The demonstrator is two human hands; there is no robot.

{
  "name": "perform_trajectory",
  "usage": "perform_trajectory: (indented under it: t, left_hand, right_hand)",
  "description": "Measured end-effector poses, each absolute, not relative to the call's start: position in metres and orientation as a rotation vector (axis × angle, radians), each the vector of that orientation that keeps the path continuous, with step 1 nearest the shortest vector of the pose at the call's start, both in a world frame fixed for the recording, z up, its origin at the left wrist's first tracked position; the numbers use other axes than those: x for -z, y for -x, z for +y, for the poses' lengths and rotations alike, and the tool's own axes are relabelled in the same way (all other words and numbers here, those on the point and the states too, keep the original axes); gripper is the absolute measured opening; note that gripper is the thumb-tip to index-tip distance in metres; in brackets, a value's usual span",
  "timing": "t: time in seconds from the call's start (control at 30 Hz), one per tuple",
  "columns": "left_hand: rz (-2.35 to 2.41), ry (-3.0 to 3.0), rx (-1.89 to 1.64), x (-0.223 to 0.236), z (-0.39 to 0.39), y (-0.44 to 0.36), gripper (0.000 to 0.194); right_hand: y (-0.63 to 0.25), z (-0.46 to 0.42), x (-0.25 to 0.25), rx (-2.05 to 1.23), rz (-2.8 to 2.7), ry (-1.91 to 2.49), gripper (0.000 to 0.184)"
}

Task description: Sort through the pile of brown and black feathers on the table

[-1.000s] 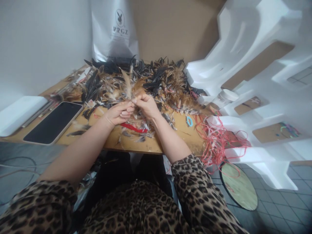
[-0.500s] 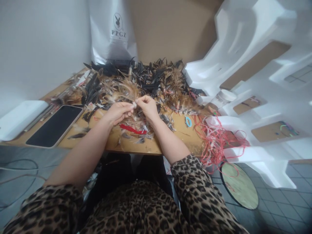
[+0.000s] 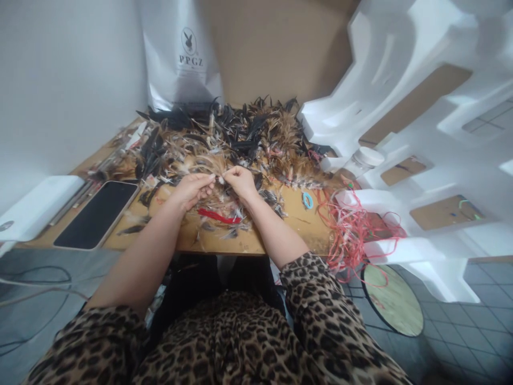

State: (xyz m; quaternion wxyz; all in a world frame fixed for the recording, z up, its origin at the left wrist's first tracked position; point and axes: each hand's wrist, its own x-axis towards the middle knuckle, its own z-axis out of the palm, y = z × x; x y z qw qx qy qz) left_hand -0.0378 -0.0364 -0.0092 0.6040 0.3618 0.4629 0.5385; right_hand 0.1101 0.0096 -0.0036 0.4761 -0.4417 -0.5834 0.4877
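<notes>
My left hand (image 3: 195, 190) is closed in a pinch at the middle of the table, but what sits between its fingertips is too small to make out. Close beside it, my right hand (image 3: 241, 184) pinches the pale, fluffy base of a feather (image 3: 221, 181). A short gap separates the two sets of fingertips. Behind them spreads a heap of brown feathers (image 3: 200, 147), with black feathers (image 3: 236, 120) farther back. A bundle of red string (image 3: 218, 216) lies on the table just below my hands.
On the left lie a phone (image 3: 96, 215) and a white device (image 3: 40, 207). To the right are a blue ring (image 3: 307, 200), tangled pink strings (image 3: 352, 230) and a lidded jar (image 3: 365, 160) by white foam packing (image 3: 401, 96). A silver bag (image 3: 180, 80) stands behind.
My fingertips have moved slightly apart, the left hand shifting a little left and down. The whole view has shifted slightly.
</notes>
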Motion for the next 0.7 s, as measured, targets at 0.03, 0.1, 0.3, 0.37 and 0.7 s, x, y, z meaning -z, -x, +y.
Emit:
perform_trajectory:
  t: [0.03,0.1,0.3,0.37,0.7]
  left_hand:
    - [1.064,-0.83,-1.258,0.009,-0.036,0.038,0.028]
    - [1.057,-0.837,-1.278,0.01,-0.036,0.038,0.028]
    - [1.111,-0.986,-1.374,0.013,-0.036,0.033,0.026]
    - [1.122,-1.046,-1.423,0.014,-0.035,0.031,0.024]
    - [1.15,-1.003,-1.43,0.011,-0.037,0.026,0.03]
  right_hand:
    - [-0.11,0.011,0.005,-1.194,-1.427,1.082,0.01]
    - [-0.109,0.013,0.009,-1.196,-1.432,1.091,0.009]
    - [-0.105,0.013,0.014,-1.242,-1.441,1.106,0.005]
    - [-0.105,0.012,0.014,-1.242,-1.439,1.112,0.005]
    - [-0.105,0.012,0.018,-1.275,-1.395,1.121,0.008]
